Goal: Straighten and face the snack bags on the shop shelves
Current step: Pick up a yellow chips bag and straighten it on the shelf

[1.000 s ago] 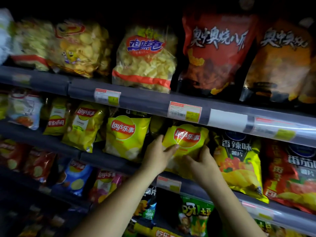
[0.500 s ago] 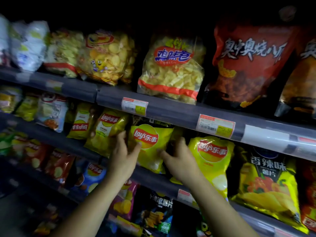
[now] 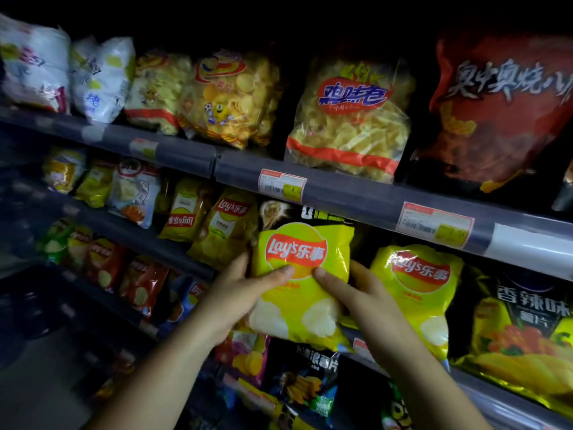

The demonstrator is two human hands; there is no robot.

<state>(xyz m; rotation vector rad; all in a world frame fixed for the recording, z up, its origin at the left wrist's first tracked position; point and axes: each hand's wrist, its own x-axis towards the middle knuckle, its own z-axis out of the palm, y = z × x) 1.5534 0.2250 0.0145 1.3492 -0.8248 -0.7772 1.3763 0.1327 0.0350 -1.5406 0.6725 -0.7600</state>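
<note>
The person holds a yellow chip bag [image 3: 302,283] out in front of the middle shelf [image 3: 356,197], name side facing out. I think that is so it can go back in straight, where shoppers can read it. The left hand [image 3: 238,301] is half closed around the bag's left edge, thumb lying on the front. The right hand [image 3: 359,297] is half closed around the right edge, thumb on the front too. Another yellow bag [image 3: 418,290] sits just beside it.
</note>
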